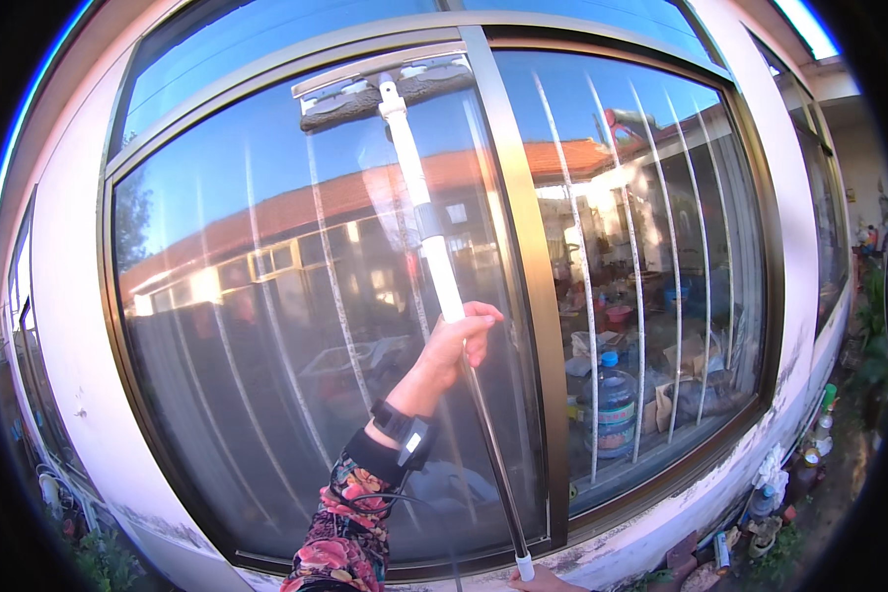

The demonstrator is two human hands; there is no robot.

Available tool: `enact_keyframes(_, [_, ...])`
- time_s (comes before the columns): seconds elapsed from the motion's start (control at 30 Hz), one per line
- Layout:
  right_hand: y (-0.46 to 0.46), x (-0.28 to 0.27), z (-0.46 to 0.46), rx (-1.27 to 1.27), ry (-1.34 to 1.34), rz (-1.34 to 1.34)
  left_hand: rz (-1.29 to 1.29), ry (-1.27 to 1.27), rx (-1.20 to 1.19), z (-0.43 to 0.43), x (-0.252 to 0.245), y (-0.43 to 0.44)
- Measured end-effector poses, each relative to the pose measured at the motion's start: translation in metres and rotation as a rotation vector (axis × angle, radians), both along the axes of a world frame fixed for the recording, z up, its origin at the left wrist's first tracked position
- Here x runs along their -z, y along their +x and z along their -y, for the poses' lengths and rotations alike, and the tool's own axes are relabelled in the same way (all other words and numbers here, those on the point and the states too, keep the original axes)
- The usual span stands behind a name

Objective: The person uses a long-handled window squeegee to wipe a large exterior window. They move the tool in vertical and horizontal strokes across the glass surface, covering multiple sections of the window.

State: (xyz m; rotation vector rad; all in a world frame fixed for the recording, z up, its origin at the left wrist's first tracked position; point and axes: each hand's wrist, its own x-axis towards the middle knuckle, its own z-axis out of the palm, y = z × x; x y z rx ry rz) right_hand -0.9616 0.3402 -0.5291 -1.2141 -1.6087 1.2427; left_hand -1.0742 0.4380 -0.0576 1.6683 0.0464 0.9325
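Observation:
My left hand [459, 337], in a floral sleeve with a dark strapped device at the wrist, is closed around the telescopic pole [438, 266] where its white section meets the metal one. At the bottom edge, my right hand [547, 582] holds the pole's lower end by its white cap; much of this hand is cut off. The pole leans up to the left, to a wide squeegee head with a grey fluffy pad [348, 107]. That head lies along the top of the left window pane [214, 355], just under the frame. A pale smear shows on the glass below it.
A metal upright [522, 222] divides the panes; white bars stand behind the glass. Behind the right pane is a large blue water bottle [616, 414]. Bottles [762, 502], pots and plants line the wall's foot at the right. More plants [107, 562] grow at the lower left.

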Motion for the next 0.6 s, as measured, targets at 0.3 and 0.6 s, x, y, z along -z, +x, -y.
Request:
enact_keyframes(0.3, [-0.030,-0.014,0.000,0.020,-0.025,-0.010,0.069,0.057,-0.121,-0.005,-0.018,-0.008])
enact_keyframes(0.6, [-0.039,0.056,0.044,0.048,-0.203,-0.058,0.045,0.001,-0.127,0.016,0.047,-0.033])
